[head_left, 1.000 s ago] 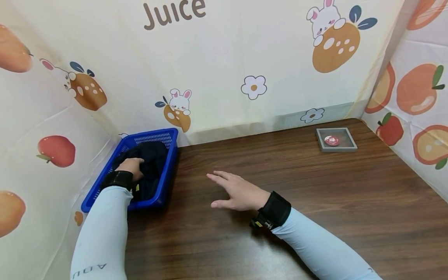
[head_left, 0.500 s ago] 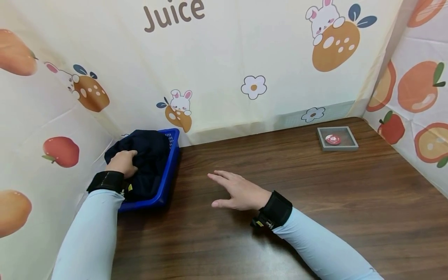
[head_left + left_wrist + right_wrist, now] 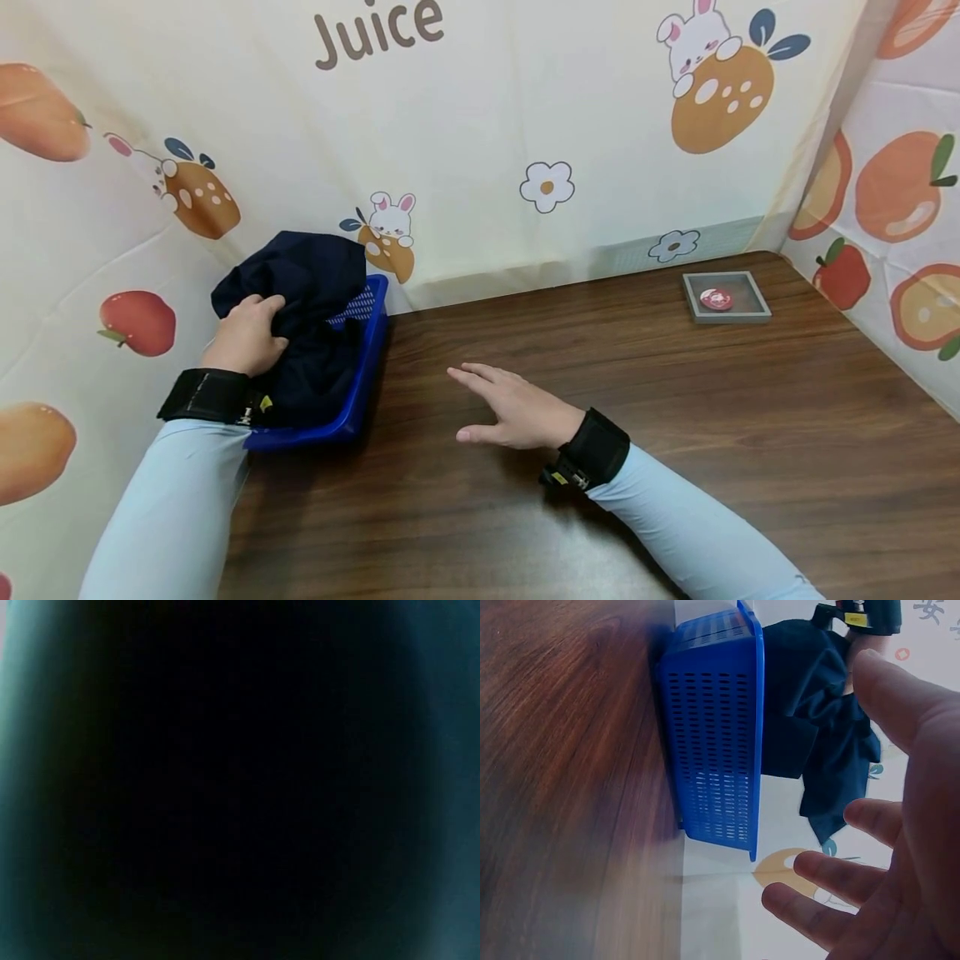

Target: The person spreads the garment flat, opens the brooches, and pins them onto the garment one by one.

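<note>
1. Left hand point(image 3: 243, 337): its grip is clamped on the dark cloth point(image 3: 307, 275) at the side nearer the left wall; the thumb and forefinger show against the fabric, the remaining fingers are largely hidden.
2. Dark cloth: navy or near-black and crumpled, its upper part raised above the rim of the blue basket point(image 3: 318, 435) and its lower folds within it. In the right wrist view, folds and a hanging corner show beyond the rim.
3. Blue basket: rectangular, with perforated walls, at the left rear of the wood-grain surface point(image 3: 465, 517), close to the patterned sheets.
4. Right hand point(image 3: 517, 408): its grip is unoccupied, thumb and fingers apart, held over the middle of the surface, well apart from the basket.
5. Grey tray point(image 3: 731, 319): small and square, at the right rear of the surface, bearing a round red-and-white piece point(image 3: 716, 299).
6. Patterned sheets point(image 3: 480, 100): pale backdrop printed with fruit, rabbits, flowers and the word "Juice".
7. Forearms: pale blue sleeves point(image 3: 161, 508) and black wrist straps point(image 3: 202, 396) on both.
8. Left wrist view: almost wholly dark; no detail can be made out.
</note>
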Tool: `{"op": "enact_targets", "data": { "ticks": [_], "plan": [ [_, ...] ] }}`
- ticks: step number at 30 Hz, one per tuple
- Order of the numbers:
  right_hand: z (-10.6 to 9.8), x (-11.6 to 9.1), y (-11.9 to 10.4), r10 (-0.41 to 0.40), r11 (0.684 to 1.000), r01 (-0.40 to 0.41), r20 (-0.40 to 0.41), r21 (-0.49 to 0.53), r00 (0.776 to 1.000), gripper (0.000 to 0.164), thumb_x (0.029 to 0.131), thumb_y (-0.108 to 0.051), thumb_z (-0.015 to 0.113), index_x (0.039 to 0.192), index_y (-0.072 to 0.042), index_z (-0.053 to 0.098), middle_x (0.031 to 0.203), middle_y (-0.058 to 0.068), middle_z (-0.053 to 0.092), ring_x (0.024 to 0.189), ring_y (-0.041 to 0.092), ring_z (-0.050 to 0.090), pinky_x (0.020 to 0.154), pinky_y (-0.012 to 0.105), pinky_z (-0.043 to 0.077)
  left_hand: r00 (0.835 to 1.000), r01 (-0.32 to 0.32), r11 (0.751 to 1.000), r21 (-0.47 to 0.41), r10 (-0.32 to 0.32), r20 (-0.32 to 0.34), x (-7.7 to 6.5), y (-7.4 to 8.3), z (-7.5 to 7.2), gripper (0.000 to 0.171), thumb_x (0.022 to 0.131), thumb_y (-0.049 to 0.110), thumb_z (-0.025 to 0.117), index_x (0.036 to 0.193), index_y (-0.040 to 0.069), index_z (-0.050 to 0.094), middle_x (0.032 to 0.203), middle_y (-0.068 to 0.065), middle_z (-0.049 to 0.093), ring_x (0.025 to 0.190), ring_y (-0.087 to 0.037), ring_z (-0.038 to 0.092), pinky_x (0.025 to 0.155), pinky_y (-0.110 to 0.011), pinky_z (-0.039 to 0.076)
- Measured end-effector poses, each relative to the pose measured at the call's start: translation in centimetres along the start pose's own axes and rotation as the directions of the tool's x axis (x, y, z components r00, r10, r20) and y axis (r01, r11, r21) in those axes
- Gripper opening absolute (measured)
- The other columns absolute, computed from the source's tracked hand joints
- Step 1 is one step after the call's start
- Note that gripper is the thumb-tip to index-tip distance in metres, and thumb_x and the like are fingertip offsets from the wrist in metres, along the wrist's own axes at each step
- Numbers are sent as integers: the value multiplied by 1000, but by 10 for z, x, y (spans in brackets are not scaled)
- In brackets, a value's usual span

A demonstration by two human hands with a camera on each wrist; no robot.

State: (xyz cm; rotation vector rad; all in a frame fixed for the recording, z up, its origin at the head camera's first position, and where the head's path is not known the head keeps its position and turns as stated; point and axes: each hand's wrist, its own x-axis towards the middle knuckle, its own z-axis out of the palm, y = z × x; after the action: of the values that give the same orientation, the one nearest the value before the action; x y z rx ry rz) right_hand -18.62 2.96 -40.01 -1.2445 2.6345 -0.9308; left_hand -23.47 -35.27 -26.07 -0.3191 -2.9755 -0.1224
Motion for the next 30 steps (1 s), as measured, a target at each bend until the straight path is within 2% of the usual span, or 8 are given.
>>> {"op": "enact_targets", "data": {
  "ticks": [4,8,15,21,23,26,30],
  "plan": [
    [0,0,-1,-8,1000,8,0,-1,1000,84,87,-68,49,155,-29,17,156,8,25,140,25,29,108,47,32,996,-36,999,1,36,-81,-5,11,-11,46,75,-2,67,118,-6,52,112,-36,48,99,-53,49,84,-68,38],
    [-2,-1,-2,-13,1000,13,-6,-6,1000,84,88,-67,49,155,-27,18,156,7,25,140,24,28,109,46,31,984,-67,998,17,69,-167,-8,25,-23,43,71,-4,68,112,-5,54,107,-34,49,90,-52,51,78,-66,40],
    [-2,-1,-4,-27,1000,26,-19,-12,999,85,88,-66,51,155,-25,18,156,7,26,140,23,29,109,45,31,965,-117,993,29,120,-234,-9,57,-39,35,72,-3,68,104,-2,54,103,-29,49,81,-48,51,71,-62,41],
    [0,-4,-5,-28,999,30,-39,41,999,89,88,-65,53,155,-22,13,156,3,24,140,20,28,109,42,32,945,-166,986,17,164,-283,-6,92,-44,31,72,-4,68,99,1,53,102,-25,50,79,-45,51,69,-60,43],
    [1,-5,-5,-21,996,24,-40,82,999,92,88,-64,54,156,-22,8,157,1,21,141,19,27,109,41,33,934,-186,982,13,181,-309,-4,103,-43,31,71,-5,68,97,1,53,99,-24,49,78,-42,51,68,-58,43],
    [0,-6,-5,7,986,1,-43,169,999,99,85,-65,56,155,-25,-2,158,-1,18,141,17,28,108,40,34,907,-213,977,12,202,-370,0,118,-41,32,68,-6,67,96,2,53,98,-22,49,77,-41,52,67,-57,43],
    [-2,-6,-6,40,948,-18,-61,318,997,107,83,-61,63,153,-30,-11,157,1,23,136,16,36,102,38,40,865,-252,968,-6,223,-450,5,141,-41,32,67,-7,62,97,2,53,100,-22,51,79,-40,53,67,-56,44]
  ]
}}
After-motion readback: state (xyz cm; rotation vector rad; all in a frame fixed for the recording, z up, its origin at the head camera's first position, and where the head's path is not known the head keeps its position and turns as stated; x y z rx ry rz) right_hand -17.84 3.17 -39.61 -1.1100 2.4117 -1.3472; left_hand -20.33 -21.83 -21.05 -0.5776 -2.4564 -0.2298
